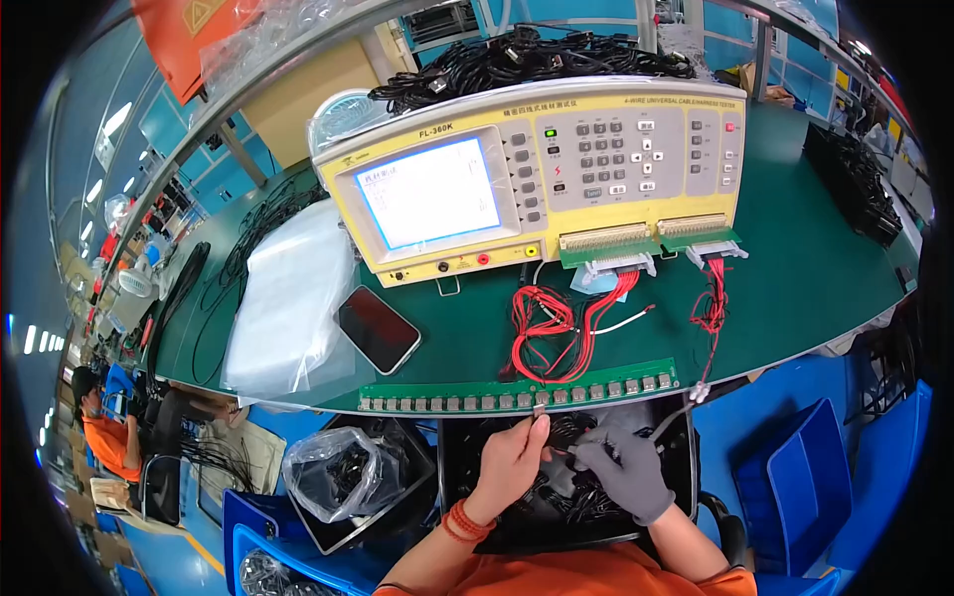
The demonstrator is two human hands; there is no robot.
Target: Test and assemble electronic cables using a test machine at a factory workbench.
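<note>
My left hand (512,457), bare and with red beads at the wrist, pinches a cable connector (540,408) against the front of a long green circuit board (427,404). A row of metal sockets runs along this board at the table's near edge. Close by on the right, my right hand (628,472), in a grey glove, has its fingers drawn together over a black bin. What they grip is too small to make out. Black cables (581,502) fill the bin below both hands. Red wires (542,333) run from the board to the yellow cable tester (636,189).
A phone (380,330) and clear plastic bags (288,298) lie left on the green table (775,288). Black cables (517,65) are heaped on the tester. Blue bins (795,487) stand at right; a bag-lined bin (343,472) is at left. Another person (109,437) sits far left.
</note>
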